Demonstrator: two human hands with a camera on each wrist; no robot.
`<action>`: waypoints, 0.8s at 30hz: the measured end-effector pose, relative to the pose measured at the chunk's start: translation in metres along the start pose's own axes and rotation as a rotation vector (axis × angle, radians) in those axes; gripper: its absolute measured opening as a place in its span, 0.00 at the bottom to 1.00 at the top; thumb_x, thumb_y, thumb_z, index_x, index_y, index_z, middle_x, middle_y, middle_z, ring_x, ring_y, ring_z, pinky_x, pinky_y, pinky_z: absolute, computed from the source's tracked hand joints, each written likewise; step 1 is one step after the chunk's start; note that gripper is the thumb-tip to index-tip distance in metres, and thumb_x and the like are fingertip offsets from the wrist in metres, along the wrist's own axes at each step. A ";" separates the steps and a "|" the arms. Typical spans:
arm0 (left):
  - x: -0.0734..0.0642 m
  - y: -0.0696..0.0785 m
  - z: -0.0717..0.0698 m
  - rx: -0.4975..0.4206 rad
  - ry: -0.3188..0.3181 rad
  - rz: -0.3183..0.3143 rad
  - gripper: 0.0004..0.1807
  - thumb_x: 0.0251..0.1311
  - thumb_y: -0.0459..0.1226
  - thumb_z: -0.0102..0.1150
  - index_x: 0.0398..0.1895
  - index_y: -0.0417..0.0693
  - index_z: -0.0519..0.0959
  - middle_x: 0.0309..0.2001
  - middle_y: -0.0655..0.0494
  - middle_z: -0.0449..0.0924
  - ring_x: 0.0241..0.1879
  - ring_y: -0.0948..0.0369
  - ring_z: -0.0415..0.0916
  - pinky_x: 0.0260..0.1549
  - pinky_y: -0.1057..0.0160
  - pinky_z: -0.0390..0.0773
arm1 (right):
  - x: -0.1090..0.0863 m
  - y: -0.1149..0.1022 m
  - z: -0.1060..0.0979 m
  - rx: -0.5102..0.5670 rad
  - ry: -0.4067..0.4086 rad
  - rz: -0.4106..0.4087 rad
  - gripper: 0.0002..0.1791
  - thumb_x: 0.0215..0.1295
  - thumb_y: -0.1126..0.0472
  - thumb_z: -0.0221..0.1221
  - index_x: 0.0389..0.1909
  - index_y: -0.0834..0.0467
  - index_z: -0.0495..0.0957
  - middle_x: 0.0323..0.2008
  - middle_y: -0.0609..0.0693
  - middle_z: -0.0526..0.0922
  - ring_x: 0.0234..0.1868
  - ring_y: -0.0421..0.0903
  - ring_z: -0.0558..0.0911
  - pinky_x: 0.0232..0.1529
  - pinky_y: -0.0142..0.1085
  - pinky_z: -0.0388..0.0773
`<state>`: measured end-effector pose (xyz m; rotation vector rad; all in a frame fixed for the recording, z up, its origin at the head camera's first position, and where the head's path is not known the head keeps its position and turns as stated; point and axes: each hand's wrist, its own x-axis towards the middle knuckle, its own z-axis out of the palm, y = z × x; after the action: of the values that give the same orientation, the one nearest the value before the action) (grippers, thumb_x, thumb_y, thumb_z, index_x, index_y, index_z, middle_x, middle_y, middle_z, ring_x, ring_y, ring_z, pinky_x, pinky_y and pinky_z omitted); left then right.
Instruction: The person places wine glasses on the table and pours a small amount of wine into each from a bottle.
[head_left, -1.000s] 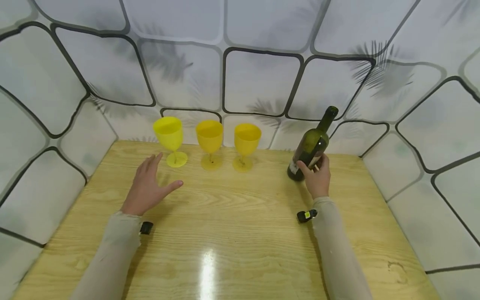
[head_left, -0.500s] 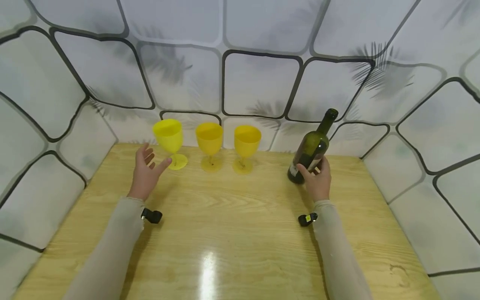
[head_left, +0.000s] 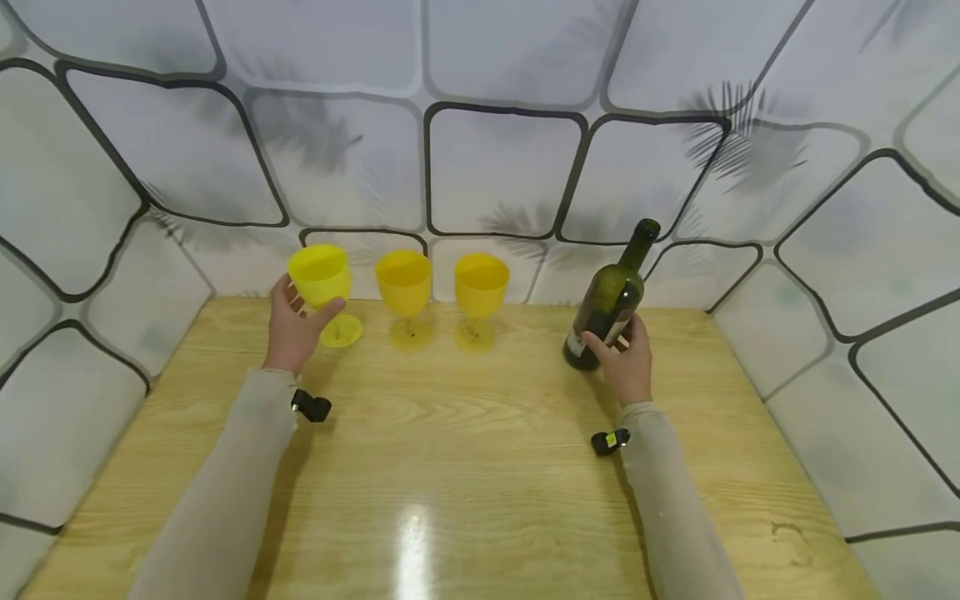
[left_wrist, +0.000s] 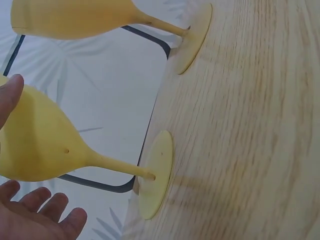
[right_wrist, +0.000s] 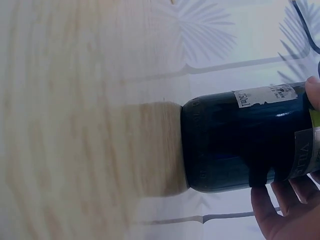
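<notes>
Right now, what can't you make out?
Rim of left cup, left wrist view: cut by left edge.
Some fingertips of left hand, head view: hidden behind that cup.
Neck of bottle, right wrist view: cut by right edge.
Fine print on white label, same view: too small.

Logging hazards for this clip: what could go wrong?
The left hand is around the leftmost cup; a bump could topple it, top-heavy on a thin stem.
The middle cup stands close by, so a sideways swing might knock it.
The right hand holds the bottle below its shoulder; it might tip if lifted.
</notes>
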<state>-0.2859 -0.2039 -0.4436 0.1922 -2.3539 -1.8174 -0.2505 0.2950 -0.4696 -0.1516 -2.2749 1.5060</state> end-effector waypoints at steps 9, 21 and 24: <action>0.003 0.006 0.004 -0.028 -0.002 0.044 0.58 0.62 0.55 0.71 0.84 0.62 0.39 0.78 0.47 0.53 0.75 0.48 0.57 0.74 0.45 0.61 | 0.000 0.002 0.001 -0.001 0.001 -0.014 0.42 0.66 0.55 0.71 0.76 0.58 0.61 0.69 0.58 0.70 0.69 0.57 0.72 0.70 0.52 0.70; -0.015 0.004 0.003 0.034 -0.025 0.049 0.52 0.62 0.57 0.70 0.81 0.53 0.50 0.73 0.46 0.62 0.70 0.48 0.64 0.68 0.44 0.71 | -0.001 0.003 0.000 -0.003 -0.011 -0.009 0.43 0.67 0.55 0.71 0.78 0.57 0.60 0.70 0.59 0.69 0.70 0.58 0.71 0.70 0.53 0.69; -0.021 0.001 0.001 0.036 -0.046 0.056 0.51 0.63 0.55 0.70 0.81 0.53 0.50 0.73 0.46 0.62 0.71 0.47 0.64 0.69 0.43 0.70 | 0.000 0.004 0.000 -0.001 -0.012 -0.010 0.43 0.67 0.55 0.71 0.77 0.57 0.60 0.70 0.58 0.69 0.70 0.58 0.71 0.70 0.53 0.69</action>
<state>-0.2655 -0.1987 -0.4440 0.0897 -2.3983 -1.7742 -0.2508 0.2962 -0.4729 -0.1307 -2.2827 1.5048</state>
